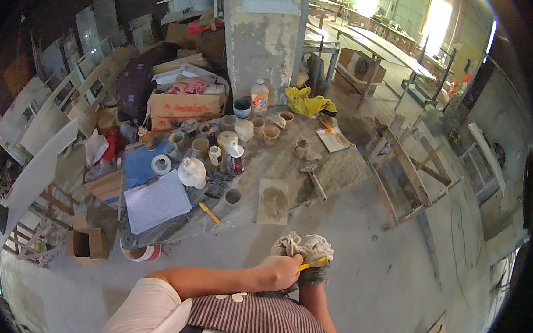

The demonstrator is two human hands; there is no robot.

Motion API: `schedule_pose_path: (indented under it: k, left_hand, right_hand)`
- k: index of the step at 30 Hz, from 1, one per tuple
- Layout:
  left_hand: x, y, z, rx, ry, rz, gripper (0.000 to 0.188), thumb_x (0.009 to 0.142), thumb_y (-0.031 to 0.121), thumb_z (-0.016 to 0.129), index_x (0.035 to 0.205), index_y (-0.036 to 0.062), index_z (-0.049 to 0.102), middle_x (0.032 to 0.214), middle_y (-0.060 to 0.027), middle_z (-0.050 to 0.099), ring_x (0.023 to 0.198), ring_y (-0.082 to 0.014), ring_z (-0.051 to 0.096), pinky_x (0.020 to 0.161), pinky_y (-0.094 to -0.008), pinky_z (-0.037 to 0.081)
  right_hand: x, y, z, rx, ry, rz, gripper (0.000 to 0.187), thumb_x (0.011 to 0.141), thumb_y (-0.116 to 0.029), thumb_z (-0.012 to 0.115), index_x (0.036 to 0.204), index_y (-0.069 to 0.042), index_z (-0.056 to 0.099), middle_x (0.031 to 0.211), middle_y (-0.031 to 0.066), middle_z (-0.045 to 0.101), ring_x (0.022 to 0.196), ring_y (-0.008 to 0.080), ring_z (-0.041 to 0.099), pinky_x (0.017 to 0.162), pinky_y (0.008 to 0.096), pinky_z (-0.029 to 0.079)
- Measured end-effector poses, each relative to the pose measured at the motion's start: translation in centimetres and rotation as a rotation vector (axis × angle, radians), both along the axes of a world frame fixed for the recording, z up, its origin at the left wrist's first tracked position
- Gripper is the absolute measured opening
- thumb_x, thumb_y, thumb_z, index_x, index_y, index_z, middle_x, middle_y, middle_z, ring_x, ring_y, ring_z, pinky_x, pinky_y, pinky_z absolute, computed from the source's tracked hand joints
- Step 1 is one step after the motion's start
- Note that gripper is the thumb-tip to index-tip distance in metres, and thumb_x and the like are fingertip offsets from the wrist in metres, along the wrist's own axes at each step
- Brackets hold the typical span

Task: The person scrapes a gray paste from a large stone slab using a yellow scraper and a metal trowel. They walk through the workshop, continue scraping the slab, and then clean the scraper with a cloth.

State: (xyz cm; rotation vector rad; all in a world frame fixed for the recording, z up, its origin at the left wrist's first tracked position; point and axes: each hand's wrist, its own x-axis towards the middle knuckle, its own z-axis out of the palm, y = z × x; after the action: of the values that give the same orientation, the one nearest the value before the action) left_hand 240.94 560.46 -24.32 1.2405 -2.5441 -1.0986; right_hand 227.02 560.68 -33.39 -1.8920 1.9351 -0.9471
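Observation:
In front of my body, my left hand [281,271] is closed around a slim yellow-handled tool [313,264]. The tool's far end lies against a bunched, dirty grey-white rag [303,244], and its exact kind is hard to make out. My right hand [312,279] is beneath and behind the rag, gripping it; most of its fingers are hidden. Both hands are close together, short of the table's near edge. On the grey-stained table [240,195], the nearest thing to them is a pale square board [273,202] with a dark round smear.
The table also bears several cups [271,135], a hammer-like tool [315,180], paper sheets [157,202], a tape roll [161,164], a yellow tool [209,213] and a bottle [259,96]. A pillar [261,53] rises behind; wooden frames [400,168] lean at right; a bucket [141,253] stands below left.

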Motion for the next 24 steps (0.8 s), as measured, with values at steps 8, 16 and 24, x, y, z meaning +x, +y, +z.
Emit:
schedule_pose_path:
  k: [8, 16, 24]
  left_hand:
    - [0.0, 1.1, 0.8, 0.146, 0.007, -0.127, 0.022, 0.084, 0.021, 0.049, 0.094, 0.0019, 0.045, 0.073, -0.0233, 0.059, 0.072, -0.0422, 0.059, 0.063, -0.0500, 0.044]
    - [1.5, -0.9, -1.6, 0.569, 0.577, 0.410, 0.016, 0.092, 0.022, 0.047, 0.090, 0.0065, 0.053, 0.063, -0.0016, 0.050, 0.056, -0.0116, 0.049, 0.051, -0.0281, 0.039]
    - [1.4, -1.0, 1.5, 0.780, 0.768, 0.356, 0.022, 0.096, 0.024, 0.042, 0.093, 0.0057, 0.053, 0.057, 0.0052, 0.037, 0.047, -0.0038, 0.032, 0.043, -0.0197, 0.026]
  right_hand:
    - [-2.8, 0.5, -1.3, 0.004, -0.664, -0.033, 0.016, 0.084, -0.019, 0.058, 0.095, -0.008, 0.052, 0.086, 0.0022, 0.053, 0.079, 0.0160, 0.052, 0.069, 0.0320, 0.046]
    - [-3.4, -2.0, 3.1, -0.299, -0.827, -0.221, 0.016, 0.080, -0.017, 0.063, 0.090, -0.009, 0.052, 0.082, 0.0001, 0.051, 0.074, 0.0144, 0.050, 0.066, 0.0302, 0.045]
    - [-4.6, -1.3, 4.2, -0.210, -0.176, 0.021, 0.028, 0.062, -0.015, 0.066, 0.087, -0.007, 0.057, 0.085, 0.0109, 0.057, 0.077, 0.0287, 0.054, 0.070, 0.0360, 0.043]
